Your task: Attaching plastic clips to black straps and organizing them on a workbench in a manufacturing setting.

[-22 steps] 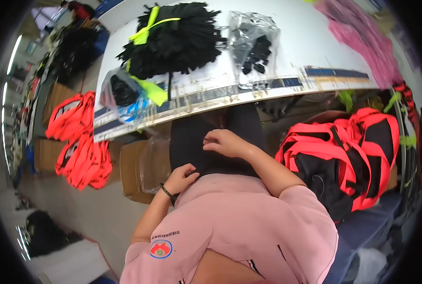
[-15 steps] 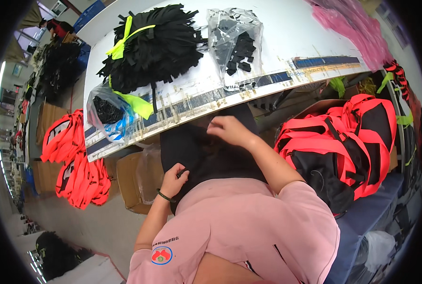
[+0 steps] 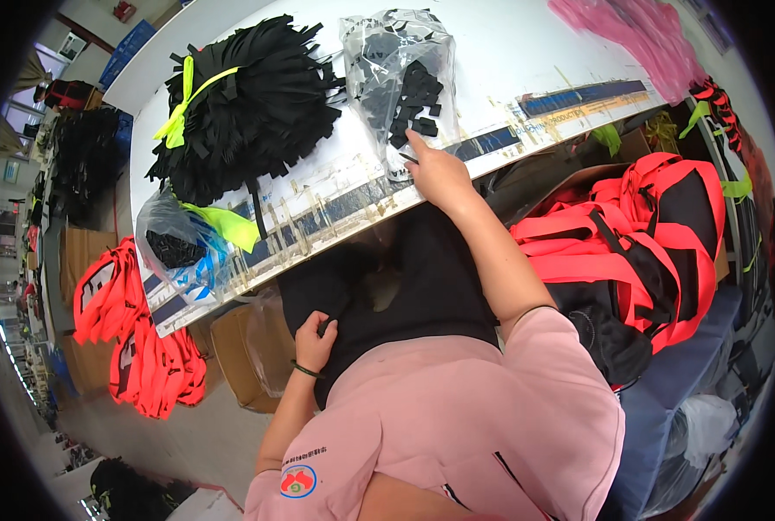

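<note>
Head camera view puts the right grip (image 3: 442, 180) over the front edge of the white, tape-marked desk (image 3: 492, 56), index finger stretched out to the clear, crumpled plastic bag (image 3: 374, 82) just ahead of it. Small, flat, black fabric pieces (image 3: 420, 91) appear to lie inside that bag, directly beyond the fingertip; the finger seems to touch the bag's lower end, close to the nearest pieces. A thin dark sliver (image 3: 409, 159) shows beside the right grip's thumb side, and I cannot tell whether it is pinched or merely lies there. The other right fingers are hidden under the palm, so how far that grip is closed cannot be told.

Well below and to the left of it, the left grip (image 3: 315, 341) rests by the black trousers (image 3: 431, 286), fingers loosely curled; whether anything is inside them cannot be told.

Left of the right grip, beyond the bag, sits a thick bundle of black fabric strips (image 3: 261, 113), tied with a fluorescent yellow-green ribbon (image 3: 179, 108).

By my judgement, the step in hand is a reach to the bag, at the point of first contact. Any pick-up from there would call for the right fingertips to separate one piece from the loose plastic before closing, with the left grip free to steady the film.
</note>
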`<state>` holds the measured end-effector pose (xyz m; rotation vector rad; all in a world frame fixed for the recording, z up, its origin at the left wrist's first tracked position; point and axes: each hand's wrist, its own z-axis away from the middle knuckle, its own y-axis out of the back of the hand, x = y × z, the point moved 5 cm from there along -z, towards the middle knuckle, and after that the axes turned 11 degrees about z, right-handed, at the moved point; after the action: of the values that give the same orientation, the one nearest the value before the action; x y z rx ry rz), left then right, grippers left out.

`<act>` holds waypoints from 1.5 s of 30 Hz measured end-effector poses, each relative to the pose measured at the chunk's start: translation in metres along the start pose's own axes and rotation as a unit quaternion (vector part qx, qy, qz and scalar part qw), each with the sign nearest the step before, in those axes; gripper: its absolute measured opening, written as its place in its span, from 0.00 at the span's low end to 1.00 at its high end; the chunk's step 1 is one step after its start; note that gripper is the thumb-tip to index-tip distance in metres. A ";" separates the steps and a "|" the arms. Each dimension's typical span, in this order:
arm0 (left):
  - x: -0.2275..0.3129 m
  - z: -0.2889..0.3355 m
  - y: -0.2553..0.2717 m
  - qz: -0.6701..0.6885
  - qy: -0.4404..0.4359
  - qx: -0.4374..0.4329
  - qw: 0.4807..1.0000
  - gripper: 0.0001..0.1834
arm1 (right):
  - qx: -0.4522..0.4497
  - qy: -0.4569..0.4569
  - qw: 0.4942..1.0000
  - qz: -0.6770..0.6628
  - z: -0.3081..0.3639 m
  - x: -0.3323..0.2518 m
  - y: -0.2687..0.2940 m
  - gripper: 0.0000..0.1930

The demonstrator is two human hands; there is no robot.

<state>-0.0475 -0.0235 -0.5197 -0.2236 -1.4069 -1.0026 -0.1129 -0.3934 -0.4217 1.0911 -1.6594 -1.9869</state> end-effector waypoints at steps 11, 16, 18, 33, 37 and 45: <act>0.002 -0.002 -0.004 0.095 0.076 -0.004 0.993 0.08 | -0.011 0.055 0.992 0.109 -0.031 0.001 -0.019 0.12; -0.003 -0.004 -0.002 0.116 0.093 -0.003 0.989 0.08 | 0.016 0.054 0.993 0.104 -0.020 -0.003 -0.008 0.08; -0.007 -0.004 -0.002 0.129 0.098 -0.007 0.987 0.08 | 0.022 0.054 0.993 0.104 -0.018 -0.004 -0.007 0.08; -0.004 -0.004 0.000 0.159 0.102 -0.002 0.982 0.07 | 0.013 0.030 0.996 0.083 -0.014 -0.006 -0.008 0.13; 0.000 -0.004 -0.002 0.153 0.101 -0.011 0.983 0.07 | 0.023 0.047 0.995 0.083 -0.016 0.004 -0.021 0.16; 0.000 -0.004 -0.002 0.153 0.100 -0.013 0.983 0.06 | 0.012 0.039 0.995 0.094 -0.013 0.001 -0.029 0.10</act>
<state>-0.0460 -0.0272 -0.5213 -0.3388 -1.1369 -0.7655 -0.0981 -0.3949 -0.4496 0.9698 -1.6812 -1.7891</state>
